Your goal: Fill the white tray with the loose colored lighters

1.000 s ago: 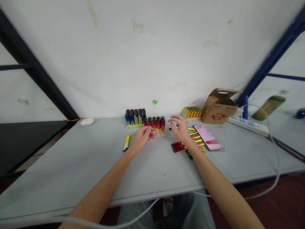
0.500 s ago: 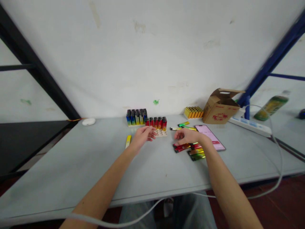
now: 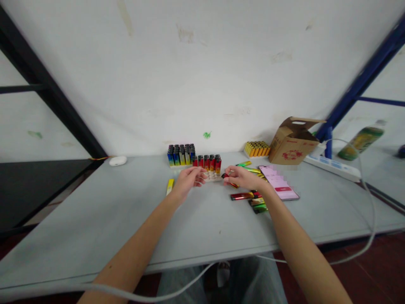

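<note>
Grey table (image 3: 126,219), scuffed wall (image 3: 158,84) — lighter (image 3: 234,185) in right hand (image 3: 242,176)

I hold one red lighter (image 3: 234,185) and count one blue-yellow lighter batch (image 3: 181,157), one red lighter batch (image 3: 206,163), one orange batch (image 3: 257,149), one yellow lighter (image 3: 170,185), one phone (image 3: 276,179), one box (image 3: 290,150), one bottle (image 3: 360,141), one power strip (image 3: 333,169), one white case (image 3: 118,161); loose lighters (image 3: 243,196) overlap past counting.

Grey table (image 3: 202,230), loose lighters (image 3: 242,196), pale lighter tray (image 3: 215,178), phone (image 3: 278,182), cardboard box (image 3: 286,147), power strip (image 3: 335,168)
</note>
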Tool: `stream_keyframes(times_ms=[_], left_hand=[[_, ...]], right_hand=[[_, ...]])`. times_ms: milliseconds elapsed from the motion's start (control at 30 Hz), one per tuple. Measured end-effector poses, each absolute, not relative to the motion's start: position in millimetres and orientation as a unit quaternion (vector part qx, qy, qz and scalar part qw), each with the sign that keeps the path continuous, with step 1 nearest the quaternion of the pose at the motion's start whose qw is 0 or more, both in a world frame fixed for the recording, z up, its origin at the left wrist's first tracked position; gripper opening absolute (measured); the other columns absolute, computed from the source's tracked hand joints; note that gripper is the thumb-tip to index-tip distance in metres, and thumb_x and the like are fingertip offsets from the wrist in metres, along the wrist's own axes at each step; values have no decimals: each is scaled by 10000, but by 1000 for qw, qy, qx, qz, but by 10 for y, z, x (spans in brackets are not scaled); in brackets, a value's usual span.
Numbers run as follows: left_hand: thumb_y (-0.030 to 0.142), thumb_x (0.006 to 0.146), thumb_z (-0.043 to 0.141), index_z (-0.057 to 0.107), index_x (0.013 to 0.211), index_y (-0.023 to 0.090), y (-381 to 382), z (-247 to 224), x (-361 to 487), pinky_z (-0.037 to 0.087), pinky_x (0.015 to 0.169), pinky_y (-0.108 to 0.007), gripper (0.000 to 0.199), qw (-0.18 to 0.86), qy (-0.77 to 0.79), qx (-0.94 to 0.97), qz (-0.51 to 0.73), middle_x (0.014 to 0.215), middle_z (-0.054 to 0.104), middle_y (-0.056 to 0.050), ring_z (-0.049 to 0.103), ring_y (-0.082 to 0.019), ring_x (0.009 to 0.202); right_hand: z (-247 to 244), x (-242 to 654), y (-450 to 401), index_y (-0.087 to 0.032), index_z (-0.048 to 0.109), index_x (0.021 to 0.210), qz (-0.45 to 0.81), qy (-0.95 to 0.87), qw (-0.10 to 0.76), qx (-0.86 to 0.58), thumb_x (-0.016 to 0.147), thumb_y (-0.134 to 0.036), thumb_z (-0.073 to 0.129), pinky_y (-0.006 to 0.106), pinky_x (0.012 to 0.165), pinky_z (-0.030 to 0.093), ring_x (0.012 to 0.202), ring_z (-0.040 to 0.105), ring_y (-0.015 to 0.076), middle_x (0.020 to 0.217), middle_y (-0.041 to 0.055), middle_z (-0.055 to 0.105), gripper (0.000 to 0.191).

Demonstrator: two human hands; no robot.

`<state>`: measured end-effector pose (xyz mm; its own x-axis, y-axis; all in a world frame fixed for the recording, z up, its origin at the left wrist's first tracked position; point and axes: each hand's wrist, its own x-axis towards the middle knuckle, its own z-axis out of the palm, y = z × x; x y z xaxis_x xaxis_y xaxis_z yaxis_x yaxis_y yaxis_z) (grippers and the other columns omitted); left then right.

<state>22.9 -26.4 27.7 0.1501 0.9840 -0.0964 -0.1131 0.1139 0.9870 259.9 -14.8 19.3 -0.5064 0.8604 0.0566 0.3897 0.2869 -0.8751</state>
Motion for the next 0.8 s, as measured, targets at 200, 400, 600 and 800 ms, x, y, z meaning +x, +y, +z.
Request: stream_keyframes(times_ms=[200,400,600,800], left_hand=[[364,685,710,672,848,118,-284,320,218,425,562,-235,298,645,414,440,468,693,654,-32,582,-113,573],[336,698,690,683,842,128,-295,315,225,433,569,-240,253,659,404,435,461,706,659,-42,581,-119,583],[399,713,684,682,857,144,-302,303,227,434,585,-248,293,666,387,466,435,748,668,-49,593,-128,612],[448,723,690,686,898,149,-308,267,241,426,584,-252,346,662,399,500,390,779,676,-52,611,-132,624]], right_hand=[[326,2451,-243,-206,480,937,543,-675,352,-354,811,-523,608,199,475,378,513,458,80,623,-59,533,365],[299,2292,-234,-170,582,968,538,-641,414,-357,800,-519,629,183,418,316,479,383,57,637,-62,434,390],[219,2167,-232,-225,531,1121,609,-562,442,-343,847,-616,483,206,417,361,547,484,115,731,-9,547,480],[303,2145,-242,-202,593,1045,652,-514,441,-340,851,-614,372,218,402,222,487,331,109,695,7,527,507]])
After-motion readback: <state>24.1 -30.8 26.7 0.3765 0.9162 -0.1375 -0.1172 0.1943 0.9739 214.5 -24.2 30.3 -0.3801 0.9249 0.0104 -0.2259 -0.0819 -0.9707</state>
